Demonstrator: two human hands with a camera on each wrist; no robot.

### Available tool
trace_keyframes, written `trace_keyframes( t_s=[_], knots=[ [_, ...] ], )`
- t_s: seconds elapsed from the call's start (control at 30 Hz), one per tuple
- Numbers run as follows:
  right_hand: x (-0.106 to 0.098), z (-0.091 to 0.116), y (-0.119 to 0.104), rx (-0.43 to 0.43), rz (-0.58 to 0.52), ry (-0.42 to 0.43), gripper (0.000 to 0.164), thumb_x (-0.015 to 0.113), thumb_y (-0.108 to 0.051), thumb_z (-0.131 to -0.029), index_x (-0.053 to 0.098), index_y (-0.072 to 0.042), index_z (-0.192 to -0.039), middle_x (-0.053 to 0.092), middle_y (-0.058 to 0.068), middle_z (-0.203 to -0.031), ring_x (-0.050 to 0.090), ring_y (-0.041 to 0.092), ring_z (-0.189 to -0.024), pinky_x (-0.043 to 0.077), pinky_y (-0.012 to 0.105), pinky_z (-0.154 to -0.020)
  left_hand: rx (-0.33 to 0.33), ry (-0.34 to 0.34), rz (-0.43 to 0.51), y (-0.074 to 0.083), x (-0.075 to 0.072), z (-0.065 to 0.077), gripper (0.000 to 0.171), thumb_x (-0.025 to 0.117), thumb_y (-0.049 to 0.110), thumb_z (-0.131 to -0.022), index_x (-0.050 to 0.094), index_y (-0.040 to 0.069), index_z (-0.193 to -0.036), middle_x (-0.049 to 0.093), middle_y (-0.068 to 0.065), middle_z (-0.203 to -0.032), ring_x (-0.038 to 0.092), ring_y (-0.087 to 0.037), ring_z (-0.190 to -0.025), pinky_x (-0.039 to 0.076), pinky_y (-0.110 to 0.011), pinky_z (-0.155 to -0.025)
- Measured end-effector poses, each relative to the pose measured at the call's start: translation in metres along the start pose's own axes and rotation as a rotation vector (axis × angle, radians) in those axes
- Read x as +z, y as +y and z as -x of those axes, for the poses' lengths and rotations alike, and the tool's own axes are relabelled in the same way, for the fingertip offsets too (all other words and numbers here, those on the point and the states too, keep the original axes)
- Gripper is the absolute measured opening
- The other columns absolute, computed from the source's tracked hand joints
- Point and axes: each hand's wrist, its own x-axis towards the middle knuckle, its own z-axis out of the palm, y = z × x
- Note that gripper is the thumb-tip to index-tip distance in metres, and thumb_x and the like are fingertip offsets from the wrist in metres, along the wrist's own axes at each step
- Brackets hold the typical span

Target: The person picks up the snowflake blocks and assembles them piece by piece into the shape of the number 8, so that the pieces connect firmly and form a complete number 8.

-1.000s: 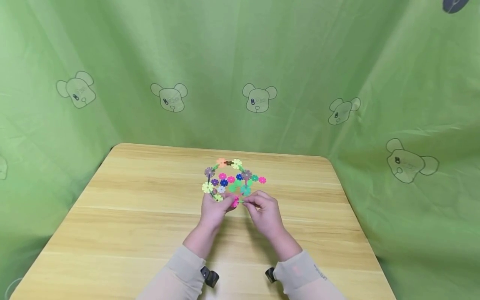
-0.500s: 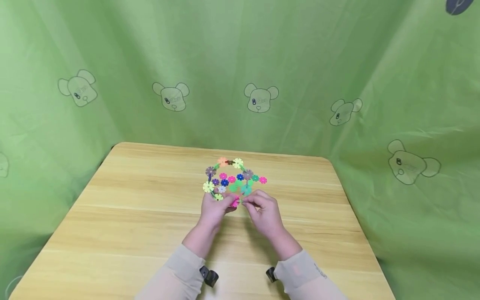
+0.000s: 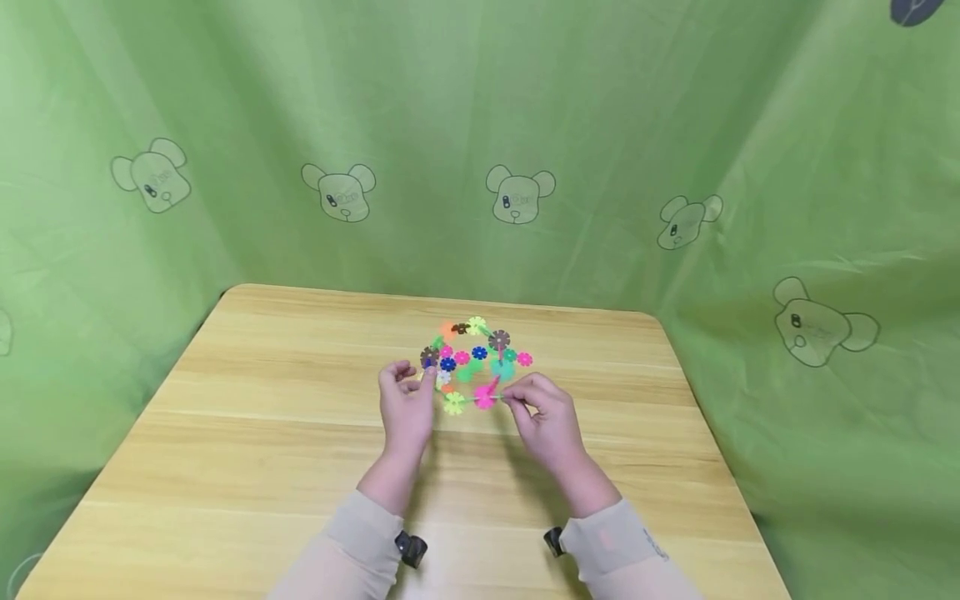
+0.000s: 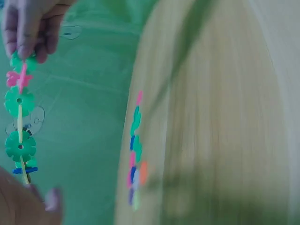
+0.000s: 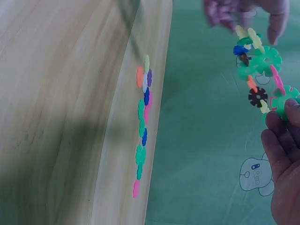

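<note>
A ring of interlocking plastic snowflake discs (image 3: 483, 398) in several colours is held up above the table. My right hand (image 3: 547, 417) pinches a green disc at the ring's near right edge; in the right wrist view, the right hand's fingers (image 5: 276, 140) grip that disc (image 5: 283, 101). My left hand (image 3: 407, 408) is beside the ring's left side, fingers parted and loosely bent, thumb close to a blue disc (image 3: 429, 363). Blurred in the right wrist view, the left hand (image 5: 248, 11) shows a gap between thumb and fingers. Whether the thumb touches the ring is unclear.
Several loose snowflake discs lie on the wooden table (image 3: 300, 433) behind the ring, including a pink one (image 3: 525, 359) and an orange one (image 5: 139, 77). A green curtain (image 3: 435, 100) with mouse drawings surrounds the table's far and side edges.
My left hand has let go of the pink disc and moved left, its fingers spreading. The ring has turned and shifted slightly right, with my right hand still pinching it.
</note>
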Motion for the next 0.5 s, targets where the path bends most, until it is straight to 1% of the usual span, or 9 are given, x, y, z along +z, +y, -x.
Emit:
trace_keyframes(
  t_s=[0.07, 0.13, 0.17, 0.2, 0.27, 0.3, 0.37, 0.43, 0.5],
  knots=[
    [-0.001, -0.001, 0.000, -0.009, 0.002, 0.005, 0.023, 0.077, 0.022, -0.081, 0.078, 0.001, -0.089, 0.071, 0.006, -0.086, 0.069, 0.022, -0.076, 0.057, 0.018, -0.072, 0.236, 0.024, -0.156, 0.002, 0.001, 0.002, 0.031, 0.073, 0.012, -0.098, 0.060, -0.004, -0.122, 0.060, -0.019, -0.123, 0.055, -0.032, -0.108, 0.050, -0.044, -0.094],
    [-0.003, -0.001, 0.000, -0.017, 0.003, 0.013, 0.022, 0.077, 0.022, -0.082, 0.078, 0.001, -0.090, 0.071, 0.007, -0.086, 0.069, 0.022, -0.076, 0.057, 0.017, -0.072, 0.480, 0.040, -0.298, 0.003, 0.003, 0.005, 0.021, 0.075, 0.008, -0.094, 0.067, -0.002, -0.111, 0.063, -0.018, -0.118, 0.055, -0.035, -0.108, 0.047, -0.050, -0.095],
    [-0.003, -0.002, 0.000, -0.016, 0.001, 0.018, 0.022, 0.077, 0.022, -0.082, 0.078, 0.001, -0.089, 0.071, 0.007, -0.086, 0.069, 0.022, -0.075, 0.057, 0.017, -0.072, 0.585, 0.043, -0.353, 0.004, 0.004, 0.006, 0.018, 0.076, 0.007, -0.091, 0.069, 0.000, -0.107, 0.064, -0.017, -0.116, 0.056, -0.036, -0.108, 0.046, -0.052, -0.095],
    [-0.003, -0.002, 0.000, -0.014, -0.002, 0.020, 0.022, 0.077, 0.022, -0.082, 0.078, 0.001, -0.089, 0.071, 0.007, -0.086, 0.069, 0.023, -0.076, 0.057, 0.017, -0.072, 0.671, 0.039, -0.399, 0.004, 0.005, 0.006, 0.017, 0.076, 0.007, -0.090, 0.070, 0.000, -0.105, 0.064, -0.016, -0.115, 0.056, -0.036, -0.109, 0.046, -0.053, -0.096],
    [-0.003, -0.002, 0.000, -0.013, -0.004, 0.014, 0.023, 0.077, 0.022, -0.082, 0.078, 0.000, -0.089, 0.071, 0.007, -0.085, 0.069, 0.023, -0.076, 0.056, 0.016, -0.074, 0.765, -0.016, -0.459, 0.004, 0.007, 0.008, 0.015, 0.074, 0.006, -0.091, 0.072, 0.001, -0.105, 0.066, -0.015, -0.115, 0.058, -0.036, -0.108, 0.046, -0.056, -0.096],
    [-0.002, -0.002, 0.000, -0.015, -0.001, 0.008, 0.023, 0.078, 0.022, -0.082, 0.078, 0.000, -0.089, 0.071, 0.007, -0.085, 0.070, 0.023, -0.077, 0.056, 0.016, -0.075, 0.778, -0.065, -0.481, 0.004, 0.008, 0.008, 0.016, 0.072, 0.006, -0.092, 0.072, 0.001, -0.107, 0.068, -0.014, -0.115, 0.060, -0.036, -0.109, 0.047, -0.057, -0.097],
    [-0.001, -0.001, 0.000, -0.027, 0.006, -0.006, 0.024, 0.078, 0.022, -0.080, 0.078, 0.000, -0.088, 0.071, 0.007, -0.085, 0.070, 0.023, -0.077, 0.057, 0.016, -0.076, 0.729, -0.195, -0.525, 0.004, 0.009, 0.010, 0.019, 0.068, 0.008, -0.097, 0.073, 0.002, -0.115, 0.072, -0.012, -0.119, 0.063, -0.035, -0.115, 0.046, -0.058, -0.103],
    [0.000, 0.001, 0.000, -0.047, 0.017, -0.023, 0.024, 0.079, 0.023, -0.079, 0.078, 0.000, -0.088, 0.071, 0.007, -0.085, 0.070, 0.023, -0.077, 0.058, 0.018, -0.075, 0.627, -0.331, -0.590, 0.006, 0.010, 0.011, 0.027, 0.063, 0.013, -0.103, 0.070, 0.002, -0.127, 0.073, -0.010, -0.127, 0.064, -0.033, -0.122, 0.042, -0.058, -0.111],
    [0.001, 0.003, 0.001, -0.061, 0.028, -0.035, 0.025, 0.079, 0.023, -0.078, 0.077, 0.001, -0.088, 0.071, 0.007, -0.085, 0.070, 0.022, -0.076, 0.059, 0.019, -0.074, 0.521, -0.440, -0.669, 0.007, 0.010, 0.013, 0.035, 0.059, 0.021, -0.108, 0.066, 0.003, -0.137, 0.071, -0.009, -0.134, 0.064, -0.031, -0.128, 0.033, -0.060, -0.120]
  ],
)
